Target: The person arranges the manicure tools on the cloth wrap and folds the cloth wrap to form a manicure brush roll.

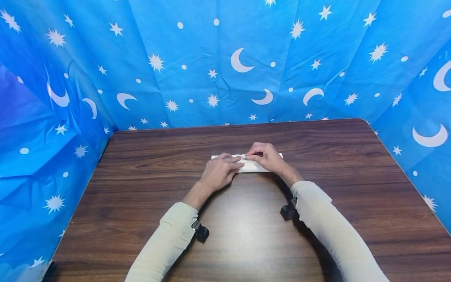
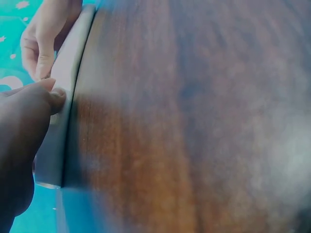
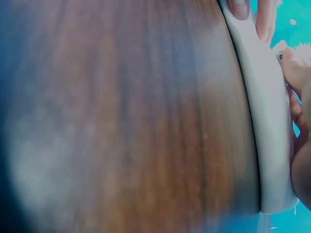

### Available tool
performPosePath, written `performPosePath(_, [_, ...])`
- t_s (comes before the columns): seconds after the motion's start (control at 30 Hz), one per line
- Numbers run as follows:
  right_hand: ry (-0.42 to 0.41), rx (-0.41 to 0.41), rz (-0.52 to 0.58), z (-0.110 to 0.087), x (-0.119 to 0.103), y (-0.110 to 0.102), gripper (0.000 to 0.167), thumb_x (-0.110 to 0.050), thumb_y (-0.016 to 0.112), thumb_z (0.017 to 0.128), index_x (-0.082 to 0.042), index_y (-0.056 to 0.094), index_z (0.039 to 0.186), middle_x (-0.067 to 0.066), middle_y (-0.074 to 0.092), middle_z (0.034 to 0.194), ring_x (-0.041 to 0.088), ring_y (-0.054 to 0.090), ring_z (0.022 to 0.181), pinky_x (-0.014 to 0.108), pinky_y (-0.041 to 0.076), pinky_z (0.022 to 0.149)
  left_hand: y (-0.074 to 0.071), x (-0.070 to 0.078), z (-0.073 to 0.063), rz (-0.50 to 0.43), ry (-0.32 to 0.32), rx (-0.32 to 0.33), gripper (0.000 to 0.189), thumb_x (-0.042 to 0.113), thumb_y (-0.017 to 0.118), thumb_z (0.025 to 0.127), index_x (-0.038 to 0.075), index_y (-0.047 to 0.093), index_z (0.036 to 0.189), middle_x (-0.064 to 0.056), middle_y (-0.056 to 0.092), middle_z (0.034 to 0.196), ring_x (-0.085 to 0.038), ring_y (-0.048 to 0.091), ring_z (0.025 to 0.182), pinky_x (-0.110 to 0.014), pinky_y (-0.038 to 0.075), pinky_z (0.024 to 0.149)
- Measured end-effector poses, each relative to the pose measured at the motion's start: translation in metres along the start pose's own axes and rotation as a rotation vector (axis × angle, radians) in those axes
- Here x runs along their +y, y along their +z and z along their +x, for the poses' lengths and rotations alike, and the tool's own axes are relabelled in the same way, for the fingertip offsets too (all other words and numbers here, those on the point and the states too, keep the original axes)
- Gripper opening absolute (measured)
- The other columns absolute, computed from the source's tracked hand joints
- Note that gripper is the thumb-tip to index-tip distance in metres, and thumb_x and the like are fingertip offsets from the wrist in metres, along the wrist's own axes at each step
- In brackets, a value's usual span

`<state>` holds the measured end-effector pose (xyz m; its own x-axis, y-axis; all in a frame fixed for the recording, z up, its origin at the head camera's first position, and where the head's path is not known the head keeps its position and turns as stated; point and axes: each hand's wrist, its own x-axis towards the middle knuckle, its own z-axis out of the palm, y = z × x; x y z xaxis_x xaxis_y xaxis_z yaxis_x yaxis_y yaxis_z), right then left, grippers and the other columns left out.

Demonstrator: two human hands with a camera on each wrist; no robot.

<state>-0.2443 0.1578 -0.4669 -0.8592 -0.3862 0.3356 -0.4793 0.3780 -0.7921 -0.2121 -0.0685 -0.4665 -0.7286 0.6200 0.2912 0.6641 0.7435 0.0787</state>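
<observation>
A long, white, soft-looking fabric pouch point(image 1: 253, 167) lies flat near the middle of the table; a woven texture shows on its near side point(image 3: 265, 107) in the right wrist view. My left hand point(image 1: 219, 170) rests on its left part, fingers extended toward the middle. Thumb and index finger of my right hand point(image 1: 265, 155) pinch a small pale tab point(image 1: 243, 156) by the pouch's far edge, close to the left fingertips. In the left wrist view both the left hand point(image 2: 22, 114) and right hand point(image 2: 46, 41) meet over the pouch. The fingers partly hide the tab.
The dark wood-grain table point(image 1: 148, 188) extends around the pouch on all sides. A blue cloth point(image 1: 197, 62) with white moons and stars hangs behind the table and along both sides. Each wrist carries a small black camera point(image 1: 201, 232) under a pale sleeve point(image 1: 165, 235).
</observation>
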Motion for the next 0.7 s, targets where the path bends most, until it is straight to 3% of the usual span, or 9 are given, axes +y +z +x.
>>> performPosePath(0.23, [-0.1,-0.098,-0.166,-0.0008,-0.003,-0.005,0.008,0.0,0.076,0.087,-0.005,0.082,0.089,0.008,0.071,0.095,0.019,0.065,0.09,0.028,0.051,0.08,0.0008,-0.005,0.0001,-0.002,-0.006,-0.014,0.029,0.03,0.065,0.099,0.034,0.071,0.127,0.015,0.065,0.139,-0.015,0.064,0.123,-0.04,0.059,0.082])
performPosePath(0.43, [-0.222,-0.162,-0.308,0.0003,-0.0037,-0.006,0.011,-0.003,0.074,0.09,-0.009,0.081,0.096,0.006,0.069,0.102,0.018,0.063,0.091,0.034,0.052,0.076,0.0014,-0.0061,-0.0033,-0.028,-0.026,-0.025,0.029,0.029,0.065,0.1,0.034,0.071,0.128,0.014,0.065,0.139,-0.016,0.064,0.123,-0.042,0.059,0.083])
performPosePath(0.7, [-0.271,-0.206,-0.363,0.0002,-0.0086,-0.0078,0.01,-0.002,0.073,0.091,-0.009,0.08,0.093,0.005,0.067,0.101,0.019,0.062,0.093,0.038,0.054,0.08,-0.0008,-0.0045,-0.0057,-0.032,-0.015,0.003,0.029,0.029,0.066,0.099,0.033,0.072,0.126,0.014,0.065,0.138,-0.016,0.065,0.122,-0.04,0.059,0.079])
